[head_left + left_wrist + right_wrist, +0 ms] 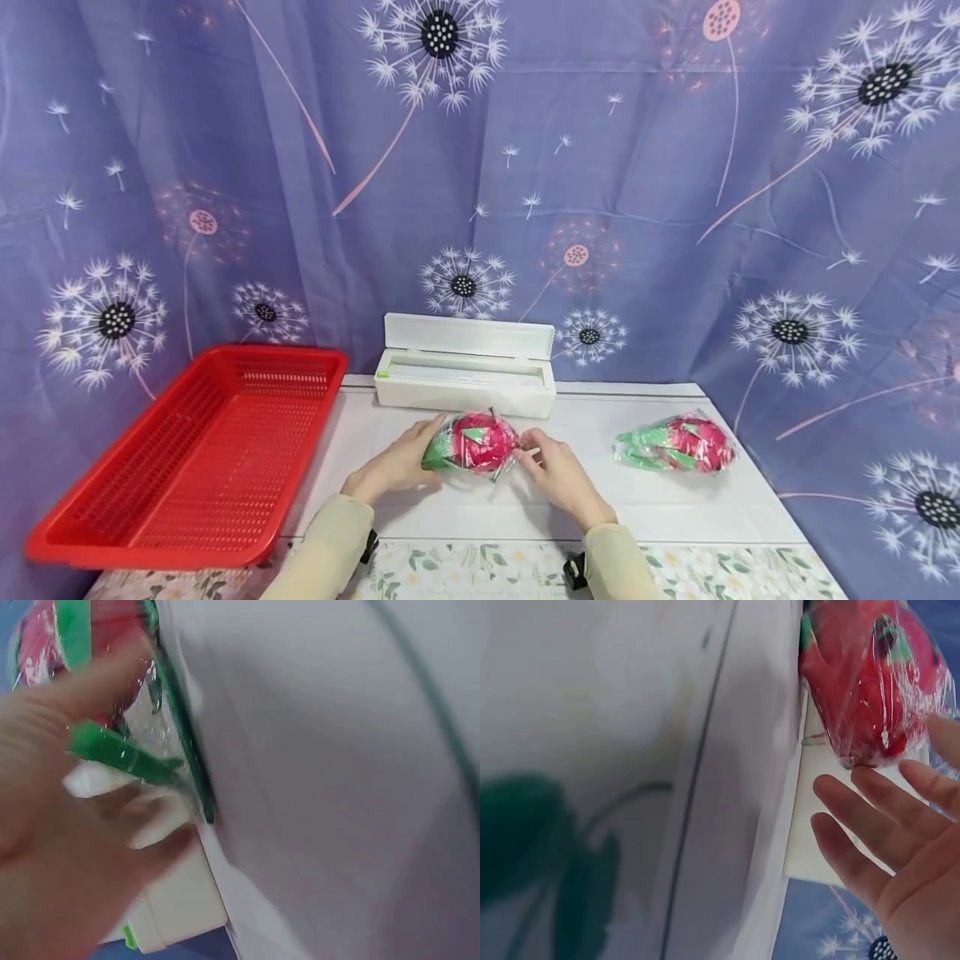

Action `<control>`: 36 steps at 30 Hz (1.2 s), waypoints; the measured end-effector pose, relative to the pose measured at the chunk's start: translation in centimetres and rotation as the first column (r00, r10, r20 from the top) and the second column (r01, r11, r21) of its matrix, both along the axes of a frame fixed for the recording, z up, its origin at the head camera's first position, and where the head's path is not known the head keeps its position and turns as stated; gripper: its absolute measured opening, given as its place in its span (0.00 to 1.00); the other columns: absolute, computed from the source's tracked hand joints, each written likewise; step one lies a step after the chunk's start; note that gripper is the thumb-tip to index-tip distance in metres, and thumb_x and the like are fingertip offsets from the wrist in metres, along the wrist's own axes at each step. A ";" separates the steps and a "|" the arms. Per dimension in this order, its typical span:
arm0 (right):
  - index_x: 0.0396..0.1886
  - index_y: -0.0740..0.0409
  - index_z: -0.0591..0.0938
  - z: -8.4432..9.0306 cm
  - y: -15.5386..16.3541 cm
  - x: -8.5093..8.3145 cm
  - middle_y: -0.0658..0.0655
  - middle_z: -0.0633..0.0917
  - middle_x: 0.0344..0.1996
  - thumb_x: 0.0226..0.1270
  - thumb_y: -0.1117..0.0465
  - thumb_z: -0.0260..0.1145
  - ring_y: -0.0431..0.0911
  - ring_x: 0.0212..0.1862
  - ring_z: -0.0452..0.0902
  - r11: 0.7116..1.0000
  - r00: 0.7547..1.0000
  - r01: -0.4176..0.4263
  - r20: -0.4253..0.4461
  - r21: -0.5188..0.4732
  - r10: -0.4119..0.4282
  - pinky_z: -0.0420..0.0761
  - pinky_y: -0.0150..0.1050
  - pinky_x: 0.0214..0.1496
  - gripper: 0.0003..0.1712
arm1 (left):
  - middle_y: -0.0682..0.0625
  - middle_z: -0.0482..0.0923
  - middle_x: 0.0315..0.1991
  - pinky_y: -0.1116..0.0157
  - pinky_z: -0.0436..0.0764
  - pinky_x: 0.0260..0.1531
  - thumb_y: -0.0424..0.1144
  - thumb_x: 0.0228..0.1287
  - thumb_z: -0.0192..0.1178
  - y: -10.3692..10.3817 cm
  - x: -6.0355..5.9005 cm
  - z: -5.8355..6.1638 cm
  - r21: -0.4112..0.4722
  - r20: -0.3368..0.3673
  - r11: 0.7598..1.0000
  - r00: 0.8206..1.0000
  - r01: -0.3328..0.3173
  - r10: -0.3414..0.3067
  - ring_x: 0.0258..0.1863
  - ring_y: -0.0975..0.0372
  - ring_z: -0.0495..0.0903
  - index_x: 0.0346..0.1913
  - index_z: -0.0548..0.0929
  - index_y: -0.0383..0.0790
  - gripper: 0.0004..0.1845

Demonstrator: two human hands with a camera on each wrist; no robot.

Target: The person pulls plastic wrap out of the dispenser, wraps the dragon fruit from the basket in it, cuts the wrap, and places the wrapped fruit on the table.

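Note:
A dragon fruit (482,442), pink-red with green scales and wrapped in clear film, is between both hands in the head view. My left hand (405,458) holds it around its green leafy end. In the left wrist view a blurred digit of that hand crosses the fruit (45,645), with the other fingers beside the green tips (120,754). At the fruit's opposite end is my right hand (558,471). The right wrist view shows this hand (907,840) with fingers spread and extended, their tips right at the film-covered end of the fruit (870,697).
Behind the fruit stands a long white box (465,400) with raised lid and green slider. A red perforated basket (300,467) occupies the left side. Another film-wrapped dragon fruit (697,444) lies to the right on the white table (675,517). A patterned curtain (637,167) hangs behind.

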State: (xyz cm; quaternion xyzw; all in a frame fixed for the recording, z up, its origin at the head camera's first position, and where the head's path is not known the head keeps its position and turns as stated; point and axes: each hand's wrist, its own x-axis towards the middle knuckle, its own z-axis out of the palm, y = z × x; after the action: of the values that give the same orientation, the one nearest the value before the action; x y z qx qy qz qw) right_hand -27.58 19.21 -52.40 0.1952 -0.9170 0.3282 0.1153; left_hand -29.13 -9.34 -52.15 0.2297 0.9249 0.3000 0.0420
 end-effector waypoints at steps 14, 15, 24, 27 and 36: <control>0.33 0.53 0.74 -0.8 0.1 -0.7 0.48 0.78 0.31 0.72 0.67 0.59 0.42 0.35 0.76 0.988 0.991 -0.125 0.034 -0.086 0.128 0.79 0.38 0.38 0.07 | 0.47 0.66 0.67 0.44 0.71 0.56 0.57 0.63 0.63 4.7 -1.6 0.7 0.140 -0.127 0.990 0.992 -0.009 0.027 0.60 0.49 0.72 0.71 0.69 0.48 0.36; 0.32 0.53 0.74 -0.7 0.2 -0.9 0.49 0.78 0.29 0.73 0.67 0.58 0.41 0.34 0.74 0.985 0.988 -0.131 0.070 -0.112 0.139 0.78 0.37 0.37 0.07 | 0.48 0.66 0.67 0.45 0.71 0.56 0.57 0.63 0.64 4.6 -1.7 0.7 0.142 -0.116 0.990 0.993 -0.006 0.023 0.60 0.50 0.73 0.71 0.69 0.49 0.36; 0.31 0.54 0.72 -0.5 0.3 -1.6 0.53 0.82 0.30 0.75 0.65 0.55 0.42 0.30 0.74 0.982 0.971 -0.093 0.202 -0.163 0.125 0.72 0.35 0.28 0.09 | 0.48 0.66 0.67 0.51 0.75 0.54 0.57 0.63 0.63 4.3 -2.7 1.0 0.146 -0.088 0.984 0.992 0.103 -0.091 0.57 0.54 0.74 0.70 0.70 0.51 0.34; 0.31 0.56 0.71 -1.0 0.3 -1.5 0.53 0.79 0.30 0.75 0.66 0.54 0.43 0.33 0.76 0.969 0.973 -0.110 0.176 -0.223 0.151 0.77 0.35 0.32 0.08 | 0.50 0.67 0.66 0.52 0.75 0.53 0.57 0.62 0.64 4.2 -2.9 0.8 0.144 -0.087 0.984 0.992 0.104 -0.092 0.56 0.55 0.74 0.68 0.72 0.52 0.33; 0.38 0.60 0.68 -0.7 -0.8 -1.7 0.55 0.76 0.29 0.73 0.70 0.52 0.45 0.27 0.77 0.978 0.989 -0.050 0.129 -0.204 0.078 0.76 0.35 0.26 0.03 | 0.53 0.67 0.66 0.53 0.73 0.56 0.60 0.62 0.63 3.6 -3.3 0.8 0.151 -0.072 0.982 0.992 0.112 -0.102 0.59 0.57 0.73 0.69 0.71 0.57 0.33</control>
State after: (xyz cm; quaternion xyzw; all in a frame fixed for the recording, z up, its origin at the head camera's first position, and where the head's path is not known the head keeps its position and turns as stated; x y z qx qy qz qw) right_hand -29.24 18.43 -53.11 0.1892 -0.8783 0.4349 0.0606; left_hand -32.39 -5.70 -51.39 0.2910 0.8861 0.3606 0.0106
